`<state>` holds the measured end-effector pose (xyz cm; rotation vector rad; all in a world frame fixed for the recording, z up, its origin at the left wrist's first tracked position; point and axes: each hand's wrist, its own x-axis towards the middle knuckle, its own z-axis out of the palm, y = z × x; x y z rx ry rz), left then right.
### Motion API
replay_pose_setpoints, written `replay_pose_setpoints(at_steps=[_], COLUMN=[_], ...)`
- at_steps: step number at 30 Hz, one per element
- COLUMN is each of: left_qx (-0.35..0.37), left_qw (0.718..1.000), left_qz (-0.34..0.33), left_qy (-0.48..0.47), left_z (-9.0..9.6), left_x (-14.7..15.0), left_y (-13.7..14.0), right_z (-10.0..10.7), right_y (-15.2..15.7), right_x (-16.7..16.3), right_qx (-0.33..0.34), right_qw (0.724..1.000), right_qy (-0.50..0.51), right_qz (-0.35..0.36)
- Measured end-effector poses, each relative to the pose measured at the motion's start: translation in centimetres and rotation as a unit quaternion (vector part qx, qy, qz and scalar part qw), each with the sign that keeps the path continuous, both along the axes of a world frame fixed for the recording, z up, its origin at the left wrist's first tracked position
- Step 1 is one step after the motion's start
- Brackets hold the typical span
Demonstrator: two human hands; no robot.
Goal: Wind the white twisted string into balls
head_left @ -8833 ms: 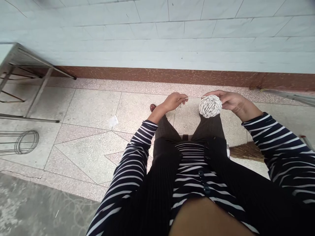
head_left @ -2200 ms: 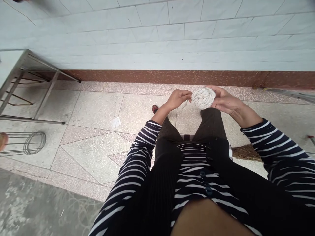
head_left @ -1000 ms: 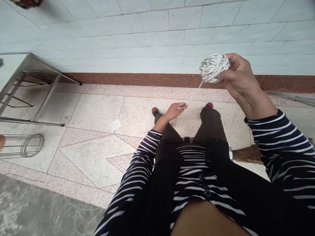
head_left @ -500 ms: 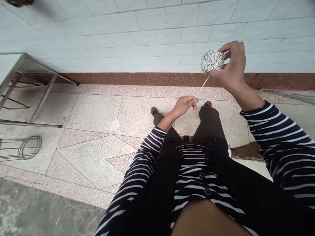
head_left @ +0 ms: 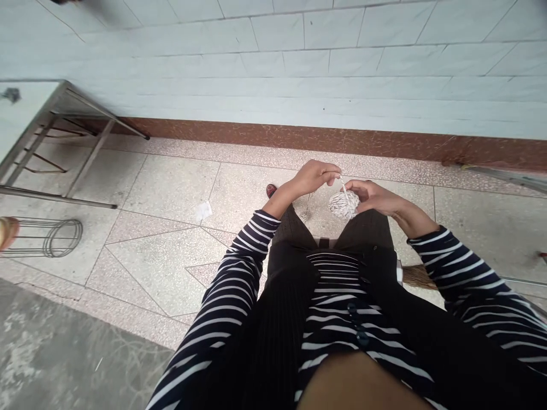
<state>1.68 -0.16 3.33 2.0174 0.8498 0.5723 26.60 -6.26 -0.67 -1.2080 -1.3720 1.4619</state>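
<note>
In front of my thighs, my right hand [head_left: 376, 200] curls its fingers round the right side of a ball of white, dark-flecked cord [head_left: 343, 205]. A short strand [head_left: 342, 182] rises from the ball to my left hand [head_left: 317, 176], which pinches it between thumb and fingers just above and to the left. The two hands are close together, with the ball held in the air over the floor. Part of the ball is hidden behind the right fingers.
At the left stands a metal-legged table [head_left: 29, 108] with a wire frame [head_left: 64, 238] below it. White paper [head_left: 204, 211] lies on the tiled floor [head_left: 171, 176]. A tiled wall [head_left: 277, 91] runs ahead, and broom bristles [head_left: 419, 277] show beside my right leg.
My right hand has brought the ball down and toward me from near the wall, close to my left hand. The strand between the hands is shorter. The view has shifted slightly.
</note>
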Motion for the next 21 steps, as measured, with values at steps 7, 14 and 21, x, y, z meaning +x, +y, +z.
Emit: replay_pose_setpoints(at_steps=[7, 14, 21], left_qx=[-0.076, -0.162, -0.21], left_qw=[0.992, 0.982, 0.969], left_qz=[0.03, 0.032, 0.066], left_qy=[-0.091, -0.089, -0.11], left_z=[-4.7, -8.0, -6.9], left_x=[1.5, 1.0, -0.1], left_y=[-1.0, -4.5, -4.9], right_z=[0.8, 3.8, 2.8], right_y=[-2.5, -0.5, 1.9], right_x=[1.3, 2.1, 0.6], right_qx=[-0.015, 0.063, 0.112], right_qw=[0.98, 0.945, 0.908], right_qy=[0.18, 0.228, 0.209], right_qz=[-0.086, -0.227, -0.344])
